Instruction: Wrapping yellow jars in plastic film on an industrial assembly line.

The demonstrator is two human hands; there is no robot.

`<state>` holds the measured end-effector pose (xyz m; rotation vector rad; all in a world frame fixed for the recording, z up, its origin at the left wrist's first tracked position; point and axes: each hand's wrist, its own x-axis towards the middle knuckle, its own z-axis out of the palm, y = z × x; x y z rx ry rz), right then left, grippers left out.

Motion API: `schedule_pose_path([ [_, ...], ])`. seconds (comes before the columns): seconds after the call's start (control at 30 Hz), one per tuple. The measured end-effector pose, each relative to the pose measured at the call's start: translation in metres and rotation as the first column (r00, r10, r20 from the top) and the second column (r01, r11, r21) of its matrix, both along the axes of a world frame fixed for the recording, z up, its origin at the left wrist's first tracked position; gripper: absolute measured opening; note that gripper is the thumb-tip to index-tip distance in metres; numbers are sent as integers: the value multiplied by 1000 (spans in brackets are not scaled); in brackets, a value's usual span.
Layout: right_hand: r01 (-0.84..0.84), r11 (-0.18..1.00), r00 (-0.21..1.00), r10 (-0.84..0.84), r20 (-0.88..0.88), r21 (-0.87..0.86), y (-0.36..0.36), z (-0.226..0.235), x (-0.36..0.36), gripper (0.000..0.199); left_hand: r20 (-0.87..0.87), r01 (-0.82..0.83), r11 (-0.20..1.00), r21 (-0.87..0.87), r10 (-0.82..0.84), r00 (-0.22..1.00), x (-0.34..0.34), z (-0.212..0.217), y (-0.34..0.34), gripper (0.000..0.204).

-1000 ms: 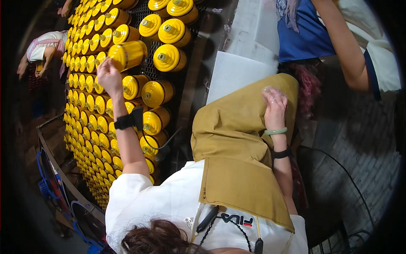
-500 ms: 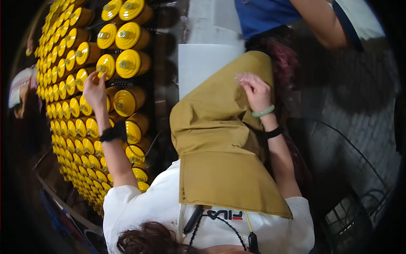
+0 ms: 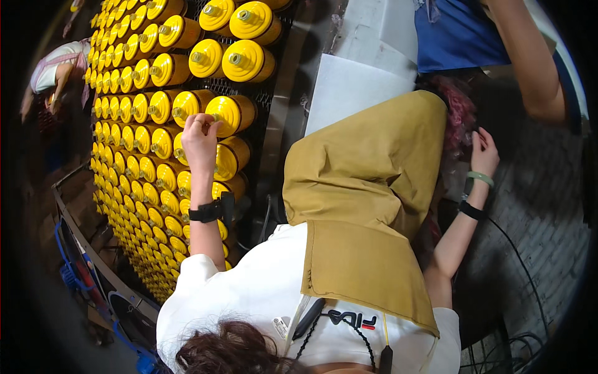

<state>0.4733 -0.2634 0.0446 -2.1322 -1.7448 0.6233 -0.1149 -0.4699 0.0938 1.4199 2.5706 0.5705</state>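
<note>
My left hand (image 3: 200, 144) reaches into rows of yellow cylinders, thumb and fingers pinched at the small stem on the top of one glossy yellow cylinder (image 3: 230, 111). The fingertips partly hide that stem. Neighbouring cylinders show short, pale, threaded-looking stems on round stepped tops. Off to the right, my right hand (image 3: 486, 156) hangs past my knee with its fingers slightly apart, and I see nothing in it. Beside it lies a crumpled heap of clear and pinkish plastic (image 3: 458, 118). A mustard-coloured apron (image 3: 367, 168) covers my lap.
White sheets (image 3: 349, 87) lie on a surface ahead of my knees. Close by at the upper right is another person's arm (image 3: 529, 62) and blue clothing (image 3: 458, 37). A second person (image 3: 59, 68) bends at the far left. A dark cable (image 3: 523, 268) crosses the right side.
My right hand has moved from above my lap out to the right beside the plastic heap; the clear plastic in its fingers no longer shows. My left hand has moved to another cylinder. The view has shifted.
</note>
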Motion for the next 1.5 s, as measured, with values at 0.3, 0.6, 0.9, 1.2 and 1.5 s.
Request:
schedule_pose_path([
  [0.3, -412, 903, 812, 424, -401, 120, -43, 32, -166, 25, 293, 81, 994, 70, -98, 951, 27, 17, 30, 17],
  [0.6, -507, 784, 536, 612, -581, 358, -67, 84, -232, 36, 916, 203, 930, 306, -346, 205, 122, 6, 102, 17],
  [0.9, -452, 821, 662, 570, -486, 348, -74, 73, -209, 31, 912, 356, 874, 330, -393, 119, 150, -20, 121, 25],
  [1.2, -490, 804, 618, 594, -516, 338, -71, 78, -204, 19, 898, 398, 878, 265, -375, 229, 146, -19, 119, 27],
  [1.5, -532, 785, 687, 620, -379, 319, -79, 65, -205, 9, 905, 268, 947, 178, -264, 333, 146, -38, 118, 25],
])
